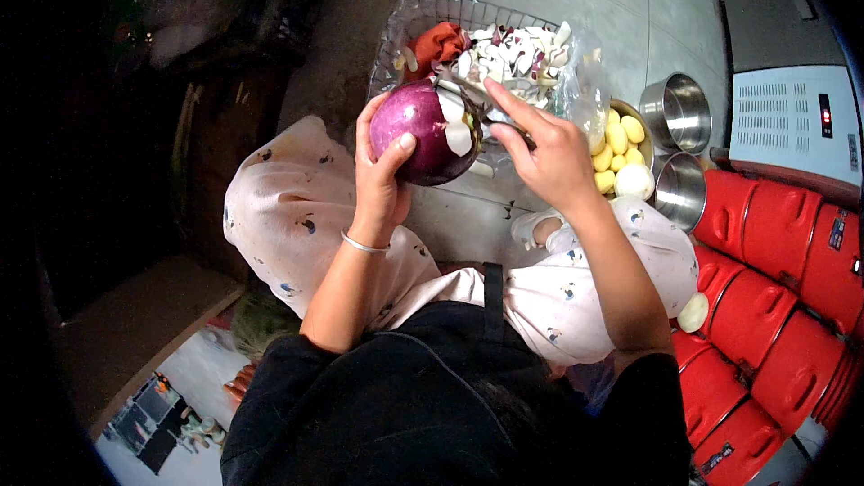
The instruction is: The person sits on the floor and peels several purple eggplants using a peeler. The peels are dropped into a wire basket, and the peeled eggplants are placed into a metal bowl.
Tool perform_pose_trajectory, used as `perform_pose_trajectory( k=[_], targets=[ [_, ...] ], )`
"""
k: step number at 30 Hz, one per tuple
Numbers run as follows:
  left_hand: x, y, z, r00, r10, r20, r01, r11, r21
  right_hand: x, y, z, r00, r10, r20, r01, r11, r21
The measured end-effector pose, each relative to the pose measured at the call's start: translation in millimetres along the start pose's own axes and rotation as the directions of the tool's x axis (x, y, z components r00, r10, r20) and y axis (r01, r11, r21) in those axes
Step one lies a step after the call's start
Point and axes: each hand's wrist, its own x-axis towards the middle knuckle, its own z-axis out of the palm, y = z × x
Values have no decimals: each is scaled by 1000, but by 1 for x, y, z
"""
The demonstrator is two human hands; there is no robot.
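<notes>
A large round vegetable with glossy purple skin (415,125) rests in my left hand (383,165), thumb across its front. White flesh shows on its right side, where some skin is off. My right hand (550,148) grips a dark-handled peeler or knife (482,104) against that side; the tool's exact kind is hard to tell. Just beyond the vegetable stands a wire basket (472,8) lined with clear plastic. It holds many white and purple peelings (516,54) and a crumpled orange-red bag or cloth (437,47).
To the right, a metal bowl (649,138) holds peeled yellow potatoes (616,138) and a peeled white vegetable (634,181). Two steel pots (677,115) stand beside it. Farther right are stacked red containers (769,290) and a white vented appliance (786,115). A dark wooden surface (162,324) lies at left.
</notes>
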Motion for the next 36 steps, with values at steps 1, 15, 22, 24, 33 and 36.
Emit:
perform_pose_trajectory(
  k=[1,15,22,24,33,36],
  targets=[
    [-3,1,1,999,40,27,-41,999,27,-1,6,1,992,77,103,-62,988,-141],
    [-11,-8,10,936,-264,233,295,949,-110,3,10,10,921,304,246,-352,373,858],
    [-4,1,1,936,-300,187,327,934,-141,-2,-1,-25,994,-67,-81,71,996,53],
    [-2,0,-2,949,-291,125,306,943,-130,-10,-14,-31,990,-112,88,125,979,-161],
    [-11,6,8,975,-104,197,106,994,-2,13,9,-34,949,198,246,-172,977,-124],
    [-10,5,7,967,-16,252,4,999,49,7,24,-22,947,238,214,-150,922,-358]
  ],
)
